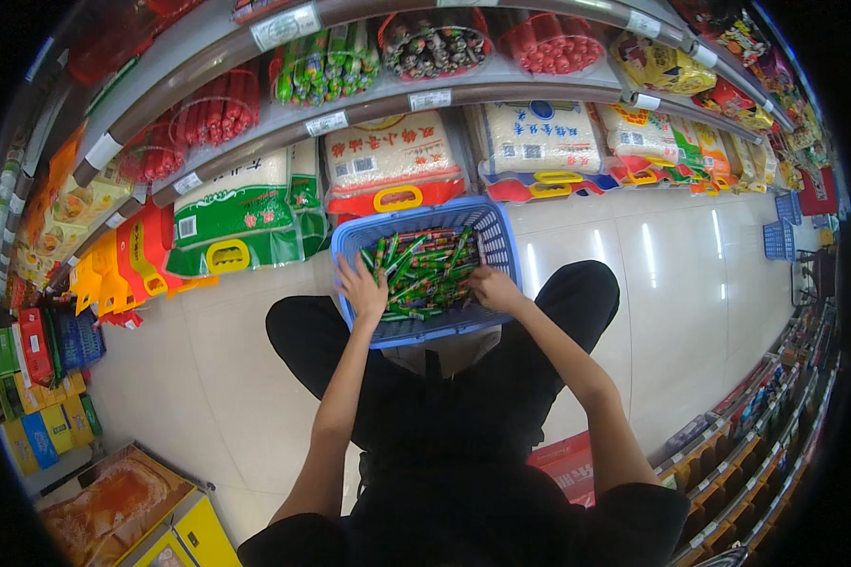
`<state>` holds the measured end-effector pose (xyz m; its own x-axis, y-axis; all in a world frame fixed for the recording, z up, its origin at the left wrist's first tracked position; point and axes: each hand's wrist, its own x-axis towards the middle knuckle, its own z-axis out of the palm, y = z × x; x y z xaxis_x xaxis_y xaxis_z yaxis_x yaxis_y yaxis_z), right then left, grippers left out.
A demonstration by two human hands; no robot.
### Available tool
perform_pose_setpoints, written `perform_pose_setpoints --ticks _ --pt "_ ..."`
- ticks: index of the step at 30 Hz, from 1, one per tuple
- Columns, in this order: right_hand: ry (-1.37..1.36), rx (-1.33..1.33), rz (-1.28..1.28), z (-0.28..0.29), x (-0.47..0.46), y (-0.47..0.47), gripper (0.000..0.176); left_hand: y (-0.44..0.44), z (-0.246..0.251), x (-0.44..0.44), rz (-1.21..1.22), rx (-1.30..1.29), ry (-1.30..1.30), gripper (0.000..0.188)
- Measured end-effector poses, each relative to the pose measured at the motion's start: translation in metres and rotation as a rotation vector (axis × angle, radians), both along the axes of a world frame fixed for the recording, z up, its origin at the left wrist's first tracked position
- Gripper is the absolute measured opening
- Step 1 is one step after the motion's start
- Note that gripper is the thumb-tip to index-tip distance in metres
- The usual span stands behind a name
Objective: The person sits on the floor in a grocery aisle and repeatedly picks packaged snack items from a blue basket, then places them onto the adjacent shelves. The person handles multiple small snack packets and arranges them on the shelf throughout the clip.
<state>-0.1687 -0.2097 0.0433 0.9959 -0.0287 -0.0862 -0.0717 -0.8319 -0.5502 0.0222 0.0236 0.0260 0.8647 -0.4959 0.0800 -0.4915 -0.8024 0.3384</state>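
Note:
A blue plastic basket (436, 336) stands before me between my knees, filled with many slim green-wrapped sticks (425, 266) that look like packaged sausages. My left hand (364, 289) lies at the basket's left side, its fingers spread over the rim and the nearest sticks. Inside the right part of the basket, my right hand (494, 287) reaches down with bent fingers at the sticks. Whether those fingertips grip a stick cannot be told, as they are small and partly hidden.
Bags of rice (397, 163) with yellow handles line the bottom shelf just beyond the basket. Above them, round red baskets hold green-wrapped sticks (326, 67), dark-wrapped sticks (436, 49) and red-wrapped sticks (549, 51). A yellow cabinet (206, 531) stands at lower left, with shelving (734, 453) at lower right.

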Motion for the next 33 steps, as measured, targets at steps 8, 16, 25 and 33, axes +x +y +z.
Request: perform_pose_setpoints --ticks 8,16,25,33 --pt "0.45 -0.029 -0.261 -0.069 -0.001 -0.009 0.028 0.023 0.0 -0.008 0.108 -0.111 0.19 0.069" --pt "0.446 -0.107 -0.289 -0.112 0.061 0.03 0.054 -0.002 0.006 -0.022 -0.283 -0.017 -0.004 0.053" --pt "0.471 -0.042 -0.225 -0.077 0.055 0.069 0.054 -0.025 -0.066 0.005 -0.221 0.34 0.303 0.043" --pt "0.24 -0.124 -0.266 -0.056 0.044 0.044 0.056 -0.026 -0.071 0.024 -0.265 0.315 0.624 0.018"
